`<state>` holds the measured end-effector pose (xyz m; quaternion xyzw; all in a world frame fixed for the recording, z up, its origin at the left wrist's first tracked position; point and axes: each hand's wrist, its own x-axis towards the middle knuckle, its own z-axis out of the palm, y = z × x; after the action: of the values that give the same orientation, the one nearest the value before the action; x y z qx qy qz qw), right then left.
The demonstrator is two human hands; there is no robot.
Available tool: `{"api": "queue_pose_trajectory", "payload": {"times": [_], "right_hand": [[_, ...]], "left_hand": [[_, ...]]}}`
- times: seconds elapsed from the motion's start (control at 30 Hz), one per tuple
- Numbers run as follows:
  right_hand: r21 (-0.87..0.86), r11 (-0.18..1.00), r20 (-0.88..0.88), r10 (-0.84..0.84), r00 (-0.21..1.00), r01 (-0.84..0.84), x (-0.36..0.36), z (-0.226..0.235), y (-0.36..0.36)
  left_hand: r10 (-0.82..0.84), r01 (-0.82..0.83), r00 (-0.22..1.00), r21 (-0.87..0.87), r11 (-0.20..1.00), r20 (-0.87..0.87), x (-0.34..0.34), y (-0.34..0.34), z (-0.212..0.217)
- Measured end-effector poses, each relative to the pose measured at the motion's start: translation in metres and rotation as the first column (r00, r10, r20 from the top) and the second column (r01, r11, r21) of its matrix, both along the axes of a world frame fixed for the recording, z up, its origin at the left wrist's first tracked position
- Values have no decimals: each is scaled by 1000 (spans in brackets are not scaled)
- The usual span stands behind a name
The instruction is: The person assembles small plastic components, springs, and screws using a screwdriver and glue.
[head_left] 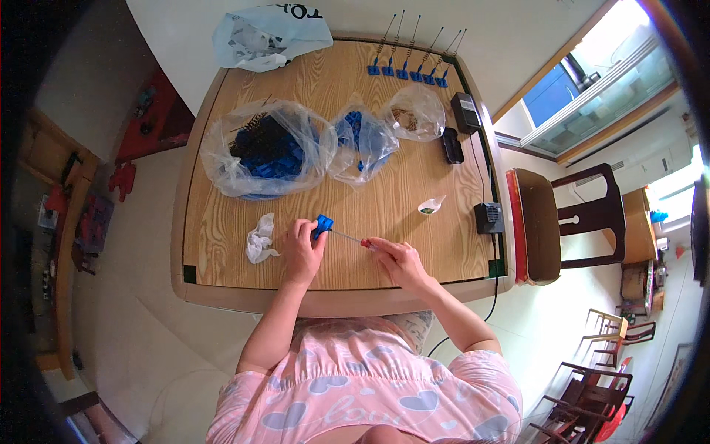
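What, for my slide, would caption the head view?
Left hand holds a blue part; right hand, a slim red-handled tool.

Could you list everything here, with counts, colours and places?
table: one, brown, centre
plastic part: one, blue, near side
screwdriver: one, red handle, near side
spring rods: six, dark with blue bases, far right
clear bags: three, transparent, middle, holding small parts
shopping bag: one, pale blue, far left
tissue or cloth: one, white, near left
small container: one, white, right half
boxes: two, black, right edge
tray: one, black, far right
chairs: several, mostly brown, right
top: one, pink, bottom
left hand: one, on plastic part
right hand: one, on screwdriver
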<state>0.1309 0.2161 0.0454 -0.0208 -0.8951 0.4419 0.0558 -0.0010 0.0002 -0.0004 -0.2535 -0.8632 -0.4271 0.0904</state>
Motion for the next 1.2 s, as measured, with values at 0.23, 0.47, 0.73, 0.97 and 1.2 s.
{"api": "queue_pose_trajectory", "payload": {"times": [0.23, 0.47, 0.73, 0.97, 1.2], "right_hand": [[114, 993, -89, 2, 996, 8, 6, -5, -4], [-49, 999, -14, 7, 1000, -8, 14, 16, -13], [-125, 986, 267, -71, 961, 108, 13, 29, -18], [195, 978, -128, -50, 990, 75, 23, 12, -26], [367, 929, -179, 111, 978, -38, 45, -1, -7]], "left_hand": [[-2, 1, 1000, 44, 999, 12, -1, 2, 1], [-15, 13, 990, -21, 1000, -137, 4, 3, 7], [-21, 20, 998, -2, 1000, -60, 4, 2, -1], [-16, 7, 987, -58, 998, -160, 5, 5, 9], [-9, 7, 985, -12, 1000, -174, 8, 7, 6]]}}
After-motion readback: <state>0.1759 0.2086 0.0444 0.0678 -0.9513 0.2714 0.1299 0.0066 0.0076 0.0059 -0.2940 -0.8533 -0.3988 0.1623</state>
